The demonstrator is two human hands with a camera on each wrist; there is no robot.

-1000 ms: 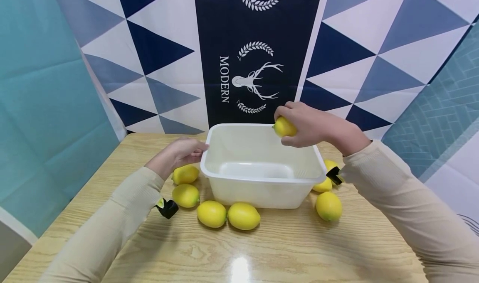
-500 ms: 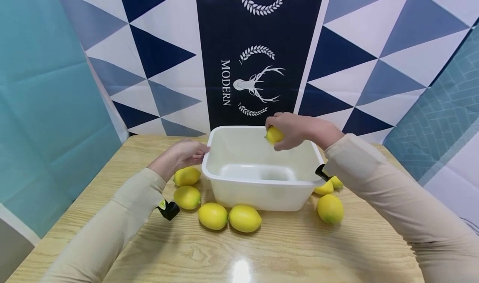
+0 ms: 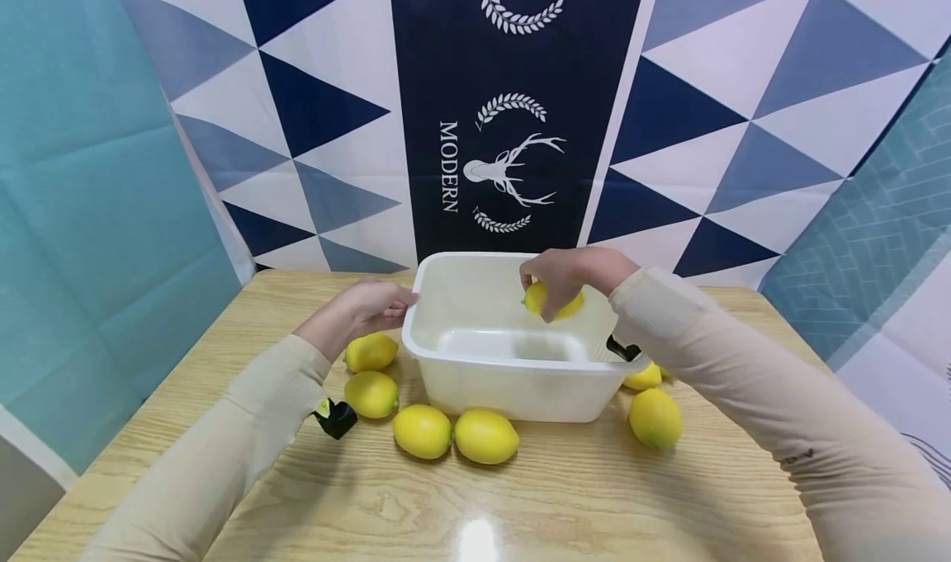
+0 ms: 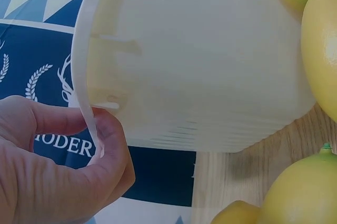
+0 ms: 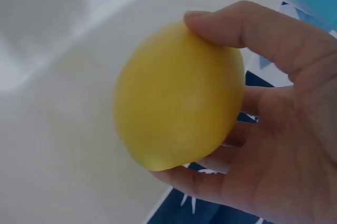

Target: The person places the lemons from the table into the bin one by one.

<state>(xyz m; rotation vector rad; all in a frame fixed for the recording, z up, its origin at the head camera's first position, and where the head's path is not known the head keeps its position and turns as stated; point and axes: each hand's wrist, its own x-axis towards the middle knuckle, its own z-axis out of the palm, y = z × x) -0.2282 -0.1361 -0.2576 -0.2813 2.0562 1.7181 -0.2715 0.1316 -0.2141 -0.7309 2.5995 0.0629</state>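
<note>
A white plastic basin [image 3: 513, 393] stands on the wooden table. My left hand [image 3: 371, 304] pinches its left rim; in the left wrist view the thumb and curled fingers [image 4: 113, 155] close round the rim [image 4: 80, 71]. My right hand [image 3: 560, 275] grips a yellow lemon [image 3: 568, 304] inside the mouth of the basin, above its floor. The right wrist view shows this lemon [image 5: 179, 98] between the thumb [image 5: 221, 24] and the fingers, with the pale basin wall behind it.
Two lemons [image 3: 371, 394] lie left of the basin, and two more [image 3: 486, 436] lie along its front. Others, including a lemon [image 3: 655, 417], sit at the right, partly behind my right sleeve [image 3: 713, 356]. A patterned cloth [image 3: 334, 133] hangs behind the wooden table [image 3: 371, 504].
My right hand has moved left and down with the lemon, from over the back right rim into the basin's mouth. The left hand keeps its grip on the rim.
</note>
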